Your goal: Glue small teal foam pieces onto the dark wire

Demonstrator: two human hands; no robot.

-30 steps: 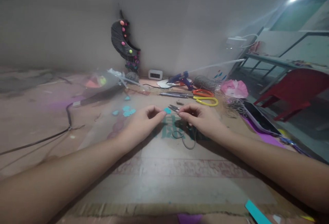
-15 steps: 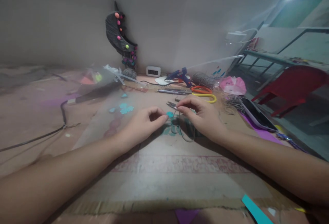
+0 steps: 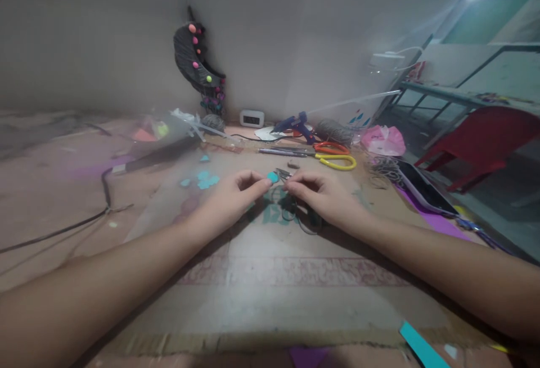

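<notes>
My left hand [image 3: 248,186] is closed in a pinch on a small teal paper piece [image 3: 273,177]. In my right hand [image 3: 315,188], closed fingertips grip small scissors [image 3: 282,174] near the blades. The blades point left, beside the teal piece; whether they touch it I cannot tell. Thin handle loops hang below my right fingers. Several teal cut-outs [image 3: 206,179] lie on the board to the left of my left hand. More teal bits [image 3: 276,214] show on the board beneath my hands, partly hidden.
Behind my hands lie yellow-handled scissors [image 3: 337,161], orange-handled scissors [image 3: 331,147] and a blue glue gun [image 3: 297,126]. A small white clock [image 3: 252,119] stands by the wall. To the right is a phone [image 3: 426,188]. A teal strip [image 3: 422,345] lies by the board's near edge.
My left hand has raised the teal piece slightly, and it now sits closer to the scissors' blades. My right hand has shifted a little left and down, with the scissors still held.
</notes>
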